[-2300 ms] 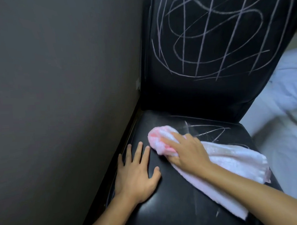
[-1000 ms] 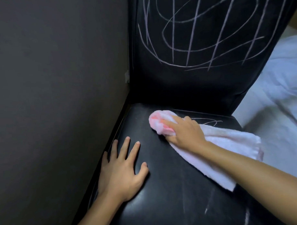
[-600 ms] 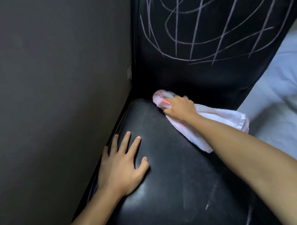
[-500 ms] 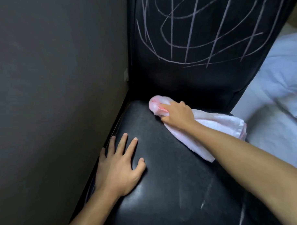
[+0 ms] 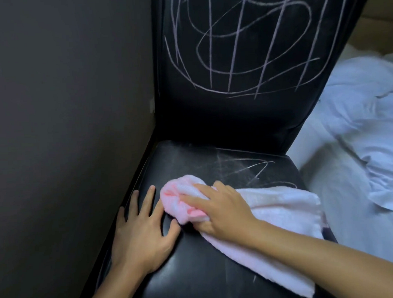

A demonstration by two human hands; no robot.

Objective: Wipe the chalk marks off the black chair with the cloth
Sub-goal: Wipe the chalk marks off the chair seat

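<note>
The black chair (image 5: 202, 271) fills the middle of the view. White chalk marks (image 5: 239, 49) cross its backrest in loops and lines, and fainter smeared chalk lines (image 5: 243, 167) lie on the rear of the seat. My right hand (image 5: 222, 212) grips the bunched end of a pink and white cloth (image 5: 280, 210) and presses it onto the seat's middle. The rest of the cloth trails to the right under my forearm. My left hand (image 5: 142, 231) lies flat on the seat's left side with fingers spread, its fingers touching the bunched cloth.
A dark grey wall (image 5: 68, 131) stands right against the chair's left side. Rumpled white bedding (image 5: 358, 154) lies close on the right of the chair.
My right hand has pulled the cloth from the seat's rear edge back toward me to the seat's middle, beside my left hand. Smeared chalk lines at the seat's rear are uncovered. My left hand stayed put.
</note>
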